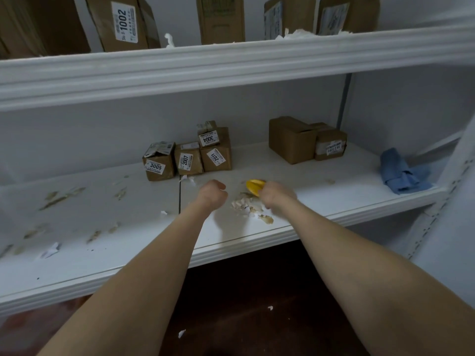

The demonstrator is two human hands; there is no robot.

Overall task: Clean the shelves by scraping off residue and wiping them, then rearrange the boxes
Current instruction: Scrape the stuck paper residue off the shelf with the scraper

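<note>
My right hand grips a yellow scraper pressed to the white middle shelf. A pile of scraped paper residue lies just in front of it. My left hand hovers beside the pile with fingers curled in a loose fist, holding nothing that I can see. Small cardboard boxes labelled 3005, 2007, 2011 and 3004 stand behind my hands. Two more brown boxes sit farther right.
A crumpled blue cloth lies at the shelf's right end. Brownish residue streaks and paper bits mark the shelf's left half. The upper shelf carries taller boxes, one labelled 1002, and torn paper. Scraps lie on the dark floor.
</note>
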